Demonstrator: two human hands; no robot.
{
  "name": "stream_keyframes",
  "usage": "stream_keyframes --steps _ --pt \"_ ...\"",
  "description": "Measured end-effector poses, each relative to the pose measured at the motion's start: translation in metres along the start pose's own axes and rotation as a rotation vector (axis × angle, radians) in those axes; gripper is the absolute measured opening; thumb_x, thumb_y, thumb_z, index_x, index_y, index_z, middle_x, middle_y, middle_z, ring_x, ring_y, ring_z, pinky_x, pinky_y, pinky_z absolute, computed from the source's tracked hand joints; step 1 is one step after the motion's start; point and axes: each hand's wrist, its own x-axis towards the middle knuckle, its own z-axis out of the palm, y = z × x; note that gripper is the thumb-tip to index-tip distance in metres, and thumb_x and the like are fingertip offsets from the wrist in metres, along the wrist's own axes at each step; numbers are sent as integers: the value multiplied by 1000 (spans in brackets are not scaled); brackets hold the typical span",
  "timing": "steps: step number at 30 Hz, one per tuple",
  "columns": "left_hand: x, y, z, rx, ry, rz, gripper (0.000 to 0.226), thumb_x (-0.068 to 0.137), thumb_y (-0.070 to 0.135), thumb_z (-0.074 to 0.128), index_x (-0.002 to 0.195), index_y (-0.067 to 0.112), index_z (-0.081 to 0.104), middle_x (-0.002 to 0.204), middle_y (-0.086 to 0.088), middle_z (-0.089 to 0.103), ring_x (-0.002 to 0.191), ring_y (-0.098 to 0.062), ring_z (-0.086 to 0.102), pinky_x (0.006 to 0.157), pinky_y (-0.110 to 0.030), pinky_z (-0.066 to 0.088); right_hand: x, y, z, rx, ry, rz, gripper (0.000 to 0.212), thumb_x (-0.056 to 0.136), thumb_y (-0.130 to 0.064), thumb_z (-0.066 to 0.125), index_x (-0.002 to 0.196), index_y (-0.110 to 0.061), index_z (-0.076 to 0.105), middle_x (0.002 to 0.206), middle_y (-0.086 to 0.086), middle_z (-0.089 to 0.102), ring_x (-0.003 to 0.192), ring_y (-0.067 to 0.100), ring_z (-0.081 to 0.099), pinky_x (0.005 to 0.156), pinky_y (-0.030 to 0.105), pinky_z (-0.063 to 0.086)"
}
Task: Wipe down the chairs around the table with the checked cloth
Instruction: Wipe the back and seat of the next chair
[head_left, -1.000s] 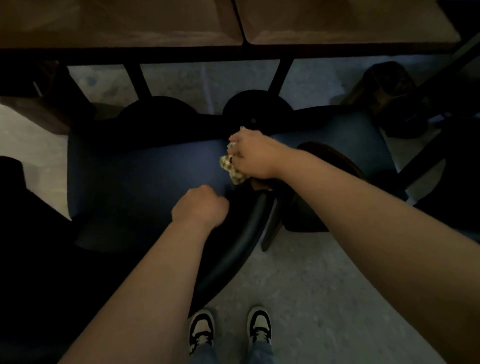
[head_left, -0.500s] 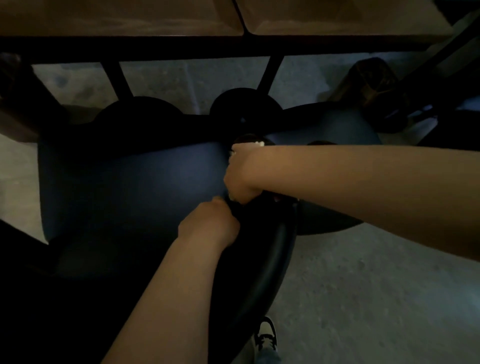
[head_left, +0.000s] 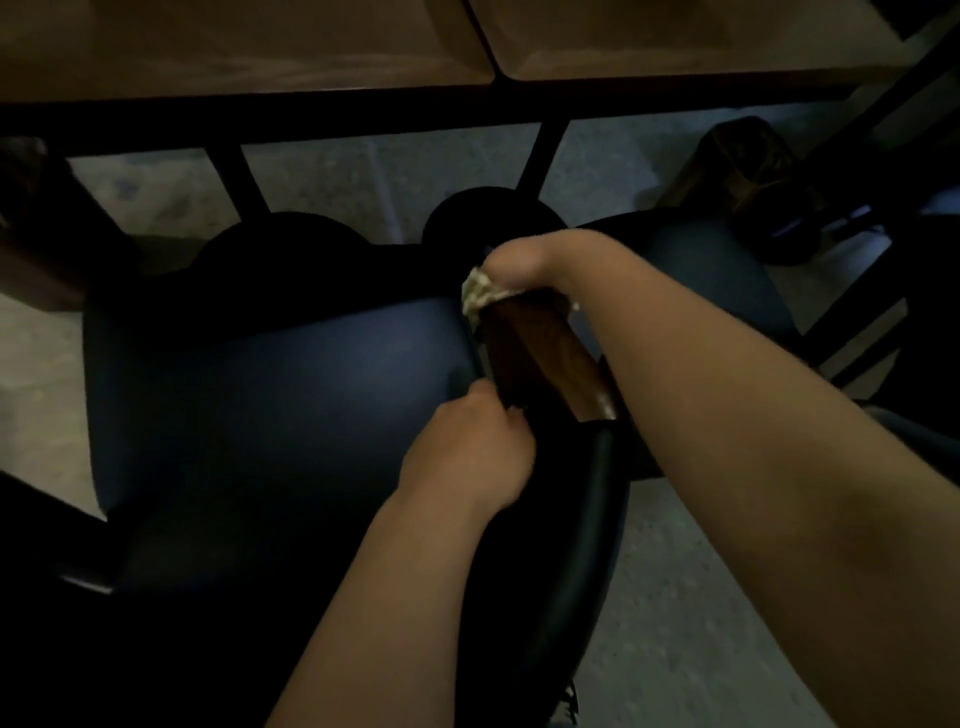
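Bunched into a pale wad, the checked cloth (head_left: 480, 292) sat under the right hand (head_left: 535, 260), whose fingers curled down over it and pressed it against the far end of a brown wooden armrest (head_left: 540, 353). Only a crumpled edge of the cloth showed, poking out on the left of those fingers. Nearer the person, the left hand (head_left: 470, 454) was closed in a loose fist at the armrest's near end, its fingertips tucked against the dark frame; whether they gripped anything could not be told. Left of both hands lay the dark blue padded seat of the near chair (head_left: 270, 395). Its black curved backrest (head_left: 582, 551) ran below the left hand's knuckles. Beyond the right hand's fingers a second blue chair (head_left: 717, 270) stood just beside the first, and farther off ran the wooden table (head_left: 260, 47) edge.
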Motion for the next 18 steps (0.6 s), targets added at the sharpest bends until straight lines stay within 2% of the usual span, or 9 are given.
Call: stream_keyframes --steps 1,3,5,8,11,12,13,15,18 --pt "0 4 1 -53 11 30 37 100 34 38 132 19 46 127 -12 58 97 -26 54 78 -29 36 -2 11 -2 228 15 20 31 99 -20 47 118 0 62 102 15 65 77 20 62 63 18 48" --pt "1 11 3 -130 22 55 46 101 36 34 146 24 34 140 -8 51 113 -26 51 84 -27 32 -6 30 5 695 45 12 38 97 -19 50 127 3 56 115 18 63 95 25 61 84 30 48" --pt "2 13 5 -177 29 54 54 101 41 31 153 30 22 150 -4 42 132 -25 42 91 -27 29 -14 41 19 1061 127 -62 39 94 -13 53 129 3 55 118 14 65 103 22 63 92 30 49" --pt "1 13 9 -214 6 42 60 99 54 27 154 35 10 151 0 41 134 -21 40 87 -24 24 -36 40 41 1396 293 -142 36 94 -8 52 129 3 54 130 16 58 122 26 54 98 27 45" --pt "0 12 11 -222 -16 29 62 98 58 26 153 40 5 151 2 41 133 -20 41 86 -24 25 -57 33 51 1239 513 -7 35 99 -6 40 130 5 50 131 14 55 124 26 49 77 9 48" --pt "0 13 11 -231 -14 24 62 98 58 26 153 41 5 150 2 42 133 -20 42 86 -23 25 -65 34 52 1174 524 74 35 101 -8 36 130 5 50 132 17 54 122 28 50 66 11 48" --pt "0 12 11 -241 -10 20 62 98 58 27 153 41 5 149 2 43 131 -18 43 86 -22 26 -71 35 53 1126 500 139 35 102 -10 35 129 5 51 131 20 55 118 30 52 64 20 47" --pt "-2 13 12 -252 -10 18 62 97 58 28 153 42 7 148 3 44 126 -13 44 84 -20 26 -82 43 57 1045 442 210 34 101 -16 37 121 2 58 113 21 63 93 27 60 57 28 41" --pt "-2 13 11 -264 -3 25 61 97 59 29 152 43 8 150 3 42 126 -10 43 86 -19 26 -91 50 62 1163 354 192 25 97 -19 43 89 -8 65 71 7 64 54 15 59 46 18 44"
